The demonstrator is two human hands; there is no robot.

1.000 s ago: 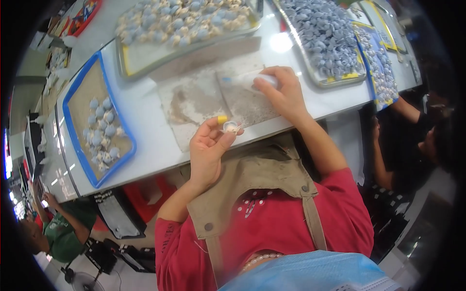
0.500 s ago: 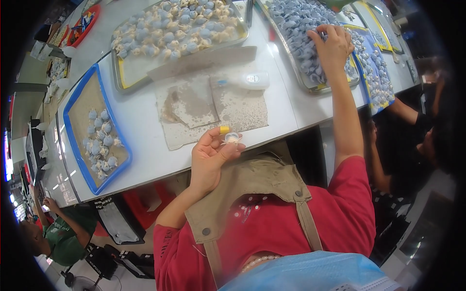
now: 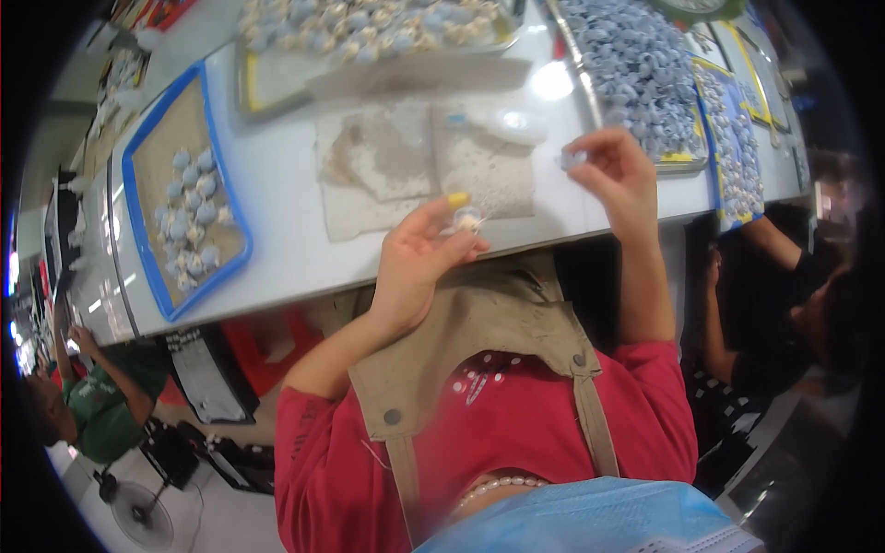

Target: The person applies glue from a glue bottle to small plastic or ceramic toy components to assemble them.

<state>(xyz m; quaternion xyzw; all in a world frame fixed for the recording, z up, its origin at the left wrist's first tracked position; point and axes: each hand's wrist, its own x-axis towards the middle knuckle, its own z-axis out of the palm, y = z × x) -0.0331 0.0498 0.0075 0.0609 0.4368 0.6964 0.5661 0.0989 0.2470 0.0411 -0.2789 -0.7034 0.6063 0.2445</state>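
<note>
My left hand (image 3: 419, 263) pinches a small cream and pale-grey figurine piece (image 3: 467, 219) above the table's front edge. A yellow finger cover (image 3: 457, 199) is on one of its fingertips. Between the fingertips of my right hand (image 3: 622, 180) is a small blue-grey piece (image 3: 572, 160), held over the white table right of the other hand. Behind it lies a metal tray heaped with blue-grey pieces (image 3: 631, 78). A white squeeze bottle (image 3: 514, 127) lies on the stained cardboard sheet (image 3: 369, 217) in front of me. Motion blurs the fine shape of both held pieces.
A blue-rimmed tray (image 3: 241, 247) with several blue and cream figurines stands on the left. Farther back is a metal tray (image 3: 267, 97) full of similar ones. A yellow-and-blue tray (image 3: 740, 219) lies on the right. Other people sit at both sides.
My right hand has come back from the heaped tray toward my left hand, bringing a blue-grey piece. My left hand still holds its piece. The view has shifted slightly.
</note>
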